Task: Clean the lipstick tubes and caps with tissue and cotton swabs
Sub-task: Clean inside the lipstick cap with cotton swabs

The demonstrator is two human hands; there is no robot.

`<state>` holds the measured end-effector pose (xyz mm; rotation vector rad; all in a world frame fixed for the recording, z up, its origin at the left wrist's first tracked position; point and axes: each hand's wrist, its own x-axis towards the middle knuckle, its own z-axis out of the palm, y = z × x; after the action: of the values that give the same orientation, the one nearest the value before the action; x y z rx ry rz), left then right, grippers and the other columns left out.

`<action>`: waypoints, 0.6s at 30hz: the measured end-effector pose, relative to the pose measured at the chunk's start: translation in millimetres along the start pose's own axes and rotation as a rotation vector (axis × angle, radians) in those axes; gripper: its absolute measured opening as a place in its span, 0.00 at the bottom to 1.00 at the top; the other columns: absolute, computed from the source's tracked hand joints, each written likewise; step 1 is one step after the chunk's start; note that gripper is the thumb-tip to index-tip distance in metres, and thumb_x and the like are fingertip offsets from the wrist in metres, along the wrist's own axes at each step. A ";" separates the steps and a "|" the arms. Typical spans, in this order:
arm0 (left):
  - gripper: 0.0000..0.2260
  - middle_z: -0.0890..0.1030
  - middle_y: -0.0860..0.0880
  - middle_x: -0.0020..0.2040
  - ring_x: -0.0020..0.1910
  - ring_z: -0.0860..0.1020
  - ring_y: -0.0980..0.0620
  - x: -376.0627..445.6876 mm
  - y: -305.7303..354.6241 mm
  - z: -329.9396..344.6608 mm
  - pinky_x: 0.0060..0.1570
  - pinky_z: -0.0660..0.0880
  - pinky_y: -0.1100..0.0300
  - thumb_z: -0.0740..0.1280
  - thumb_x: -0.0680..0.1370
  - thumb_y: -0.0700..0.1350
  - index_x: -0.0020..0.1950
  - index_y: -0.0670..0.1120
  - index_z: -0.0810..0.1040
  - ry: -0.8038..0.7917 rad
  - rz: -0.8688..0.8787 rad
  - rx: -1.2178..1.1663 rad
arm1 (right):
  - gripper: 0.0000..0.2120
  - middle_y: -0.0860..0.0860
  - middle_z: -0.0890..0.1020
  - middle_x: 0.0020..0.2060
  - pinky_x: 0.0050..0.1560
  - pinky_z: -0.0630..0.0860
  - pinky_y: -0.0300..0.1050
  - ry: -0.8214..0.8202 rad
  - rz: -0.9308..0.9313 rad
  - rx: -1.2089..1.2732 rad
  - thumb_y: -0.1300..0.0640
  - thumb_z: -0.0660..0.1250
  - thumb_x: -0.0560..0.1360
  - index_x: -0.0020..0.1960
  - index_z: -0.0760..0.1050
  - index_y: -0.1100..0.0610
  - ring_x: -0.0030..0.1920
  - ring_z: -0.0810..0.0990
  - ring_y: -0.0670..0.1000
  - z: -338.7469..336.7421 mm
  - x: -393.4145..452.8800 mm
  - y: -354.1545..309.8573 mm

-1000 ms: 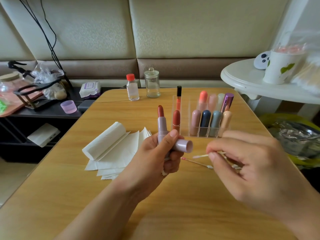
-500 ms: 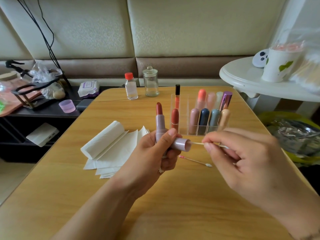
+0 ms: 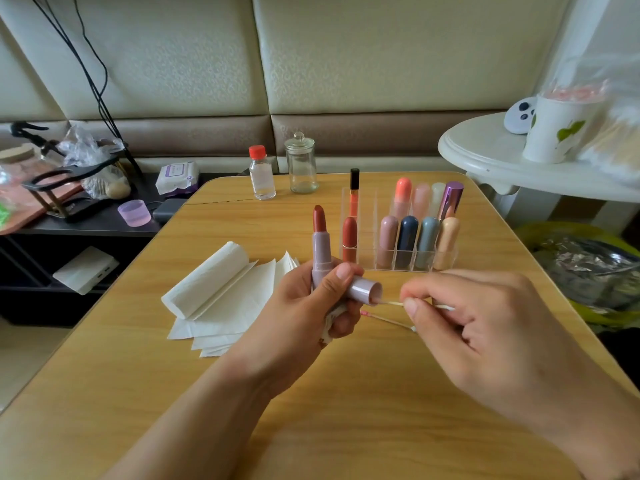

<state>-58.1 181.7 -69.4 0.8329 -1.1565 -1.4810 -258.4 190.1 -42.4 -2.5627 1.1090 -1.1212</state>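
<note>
Swab (image 3: pixel 394 303) tip hidden inside cap (image 3: pixel 366 292).

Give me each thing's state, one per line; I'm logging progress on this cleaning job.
Left hand: grips lipstick tube, cap and crumpled tissue.
Right hand: pinches cotton swab.
Lipstick tube: uncapped, upright, bullet extended.
Cap: off, open end facing right.
Cotton swab: tip at the cap's mouth.
Used swab: lying on table, one tip pink.
Tissue stack: top sheet rolled.
Glass jar: lidded.
Bottle: capped.
</note>
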 end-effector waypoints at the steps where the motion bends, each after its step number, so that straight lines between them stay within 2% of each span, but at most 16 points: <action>1: 0.09 0.74 0.39 0.41 0.30 0.69 0.52 0.0 -0.2 0.7 0.33 0.67 0.61 0.64 0.76 0.48 0.50 0.42 0.77 0.000 0.002 -0.001 | 0.07 0.43 0.73 0.28 0.29 0.64 0.37 -0.003 0.001 0.001 0.59 0.66 0.76 0.40 0.80 0.54 0.28 0.71 0.46 0.0 0.2 -0.8; 3: 0.10 0.77 0.42 0.40 0.31 0.69 0.52 -0.1 -1.0 1.0 0.33 0.69 0.62 0.64 0.76 0.47 0.52 0.41 0.76 0.003 0.005 -0.008 | 0.07 0.41 0.70 0.28 0.29 0.62 0.36 -0.003 -0.003 0.006 0.59 0.66 0.76 0.40 0.79 0.54 0.28 0.69 0.44 0.3 0.0 -2.1; 6: 0.10 0.77 0.42 0.40 0.32 0.70 0.52 0.0 -1.7 0.7 0.33 0.70 0.63 0.64 0.76 0.46 0.53 0.41 0.75 0.002 0.010 -0.019 | 0.08 0.41 0.68 0.27 0.28 0.63 0.40 -0.004 -0.013 0.018 0.58 0.66 0.77 0.39 0.79 0.53 0.27 0.68 0.45 1.8 -0.1 -3.7; 9: 0.10 0.78 0.43 0.40 0.33 0.71 0.51 0.3 -1.4 1.2 0.33 0.71 0.63 0.63 0.76 0.46 0.54 0.40 0.74 -0.007 0.016 -0.039 | 0.09 0.39 0.67 0.28 0.28 0.61 0.35 0.000 -0.010 0.035 0.57 0.64 0.78 0.40 0.79 0.53 0.27 0.67 0.43 2.4 1.0 -6.5; 18: 0.10 0.78 0.45 0.40 0.35 0.71 0.51 1.0 -1.7 1.7 0.36 0.70 0.62 0.63 0.77 0.44 0.55 0.40 0.73 -0.050 0.027 -0.073 | 0.08 0.37 0.63 0.26 0.30 0.56 0.30 0.044 0.014 0.081 0.60 0.67 0.76 0.39 0.78 0.54 0.26 0.64 0.40 5.4 1.1 -10.4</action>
<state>-60.5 181.1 -70.4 0.7316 -1.1392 -1.5200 -248.3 196.0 -41.6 -2.4766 1.0668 -1.1989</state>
